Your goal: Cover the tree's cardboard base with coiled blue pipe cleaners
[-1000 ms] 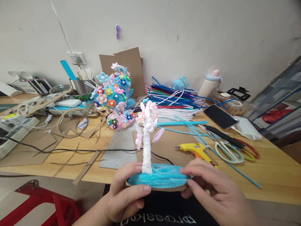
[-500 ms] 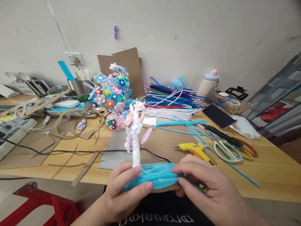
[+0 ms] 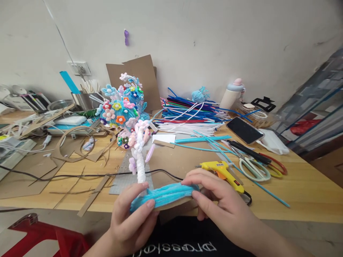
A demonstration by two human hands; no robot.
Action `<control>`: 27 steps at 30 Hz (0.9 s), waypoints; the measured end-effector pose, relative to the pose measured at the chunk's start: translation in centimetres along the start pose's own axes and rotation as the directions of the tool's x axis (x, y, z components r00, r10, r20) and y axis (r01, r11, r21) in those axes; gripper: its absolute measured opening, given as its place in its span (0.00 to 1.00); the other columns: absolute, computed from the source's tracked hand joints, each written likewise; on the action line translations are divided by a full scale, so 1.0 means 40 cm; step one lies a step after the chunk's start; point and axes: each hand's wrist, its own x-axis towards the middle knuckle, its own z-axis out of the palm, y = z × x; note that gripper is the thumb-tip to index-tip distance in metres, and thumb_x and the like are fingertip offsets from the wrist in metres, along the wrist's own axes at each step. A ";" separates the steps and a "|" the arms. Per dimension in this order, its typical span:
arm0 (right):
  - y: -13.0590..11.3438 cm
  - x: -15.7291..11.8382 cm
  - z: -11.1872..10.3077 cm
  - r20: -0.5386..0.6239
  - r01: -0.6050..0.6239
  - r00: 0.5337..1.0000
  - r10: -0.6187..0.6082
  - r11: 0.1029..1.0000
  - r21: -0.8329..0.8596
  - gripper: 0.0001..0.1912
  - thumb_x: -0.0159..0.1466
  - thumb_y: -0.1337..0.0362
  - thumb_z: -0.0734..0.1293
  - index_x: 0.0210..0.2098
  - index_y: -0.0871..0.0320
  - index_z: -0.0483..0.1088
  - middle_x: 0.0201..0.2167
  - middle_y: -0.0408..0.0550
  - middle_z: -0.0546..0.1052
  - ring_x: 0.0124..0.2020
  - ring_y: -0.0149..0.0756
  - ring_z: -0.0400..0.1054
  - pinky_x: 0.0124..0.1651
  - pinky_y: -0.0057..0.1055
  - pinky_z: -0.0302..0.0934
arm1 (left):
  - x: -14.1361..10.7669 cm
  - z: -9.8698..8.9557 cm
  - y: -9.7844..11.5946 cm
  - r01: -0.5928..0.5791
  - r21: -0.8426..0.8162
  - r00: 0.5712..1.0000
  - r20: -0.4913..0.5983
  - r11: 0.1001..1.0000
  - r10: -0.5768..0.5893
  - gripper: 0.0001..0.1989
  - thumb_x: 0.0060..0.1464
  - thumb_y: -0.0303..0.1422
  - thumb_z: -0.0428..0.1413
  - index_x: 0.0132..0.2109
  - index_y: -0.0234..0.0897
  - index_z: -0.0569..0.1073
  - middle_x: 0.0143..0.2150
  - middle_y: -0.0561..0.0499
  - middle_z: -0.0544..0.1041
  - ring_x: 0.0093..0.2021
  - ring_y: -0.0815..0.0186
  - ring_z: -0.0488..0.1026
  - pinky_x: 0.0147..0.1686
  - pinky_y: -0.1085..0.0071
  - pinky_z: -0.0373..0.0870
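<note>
Both hands hold a blue fuzzy base (image 3: 168,195) with a cardboard underside, just in front of the table's edge. My left hand (image 3: 134,214) grips its left end, thumb and fingers closed on it. At the right end my right hand (image 3: 217,196) pinches the rim; some of its fingers are hidden behind. A white wrapped stem (image 3: 140,166) with pink and white flowers rises from the base's left part and leans slightly left. Beyond it stands a blue piece covered in colourful flowers (image 3: 123,110).
A yellow glue gun (image 3: 222,171) lies just beyond my right hand, with scissors (image 3: 254,167) and a phone (image 3: 245,130) further right. Pipe cleaners (image 3: 193,114) are piled at the back. A black cable (image 3: 102,175) crosses the table; a red stool (image 3: 45,232) stands lower left.
The base and both hands have moved left in view. The base is tilted more, showing its side and less of its top. The whole scene has shifted slightly left.
</note>
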 end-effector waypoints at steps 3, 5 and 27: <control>0.010 0.001 0.009 0.004 -0.019 1.000 0.019 0.994 0.110 0.11 0.71 0.60 0.59 0.50 0.47 0.71 0.49 0.47 0.69 0.29 0.28 0.70 0.27 0.25 0.73 | -0.003 0.007 0.003 0.047 -0.139 0.997 -0.046 0.989 -0.054 0.45 0.44 0.16 0.60 0.67 0.45 0.55 0.66 0.46 0.63 0.53 0.58 0.72 0.46 0.61 0.76; 0.011 0.002 0.011 -0.002 -0.002 1.000 0.002 0.990 0.139 0.12 0.71 0.61 0.60 0.50 0.46 0.71 0.49 0.46 0.69 0.30 0.28 0.70 0.29 0.26 0.74 | 0.001 0.007 0.009 0.093 -0.219 0.991 -0.071 0.971 -0.111 0.44 0.46 0.18 0.59 0.67 0.44 0.53 0.63 0.45 0.65 0.53 0.57 0.71 0.46 0.61 0.74; 0.013 -0.030 0.009 -0.028 0.090 0.996 -0.086 0.951 0.297 0.18 0.72 0.66 0.59 0.52 0.37 0.71 0.49 0.42 0.69 0.32 0.27 0.77 0.35 0.24 0.73 | 0.093 0.002 0.056 0.039 -0.103 0.995 -0.083 0.994 -0.047 0.11 0.55 0.20 0.58 0.36 0.40 0.65 0.41 0.55 0.82 0.41 0.68 0.79 0.52 0.60 0.63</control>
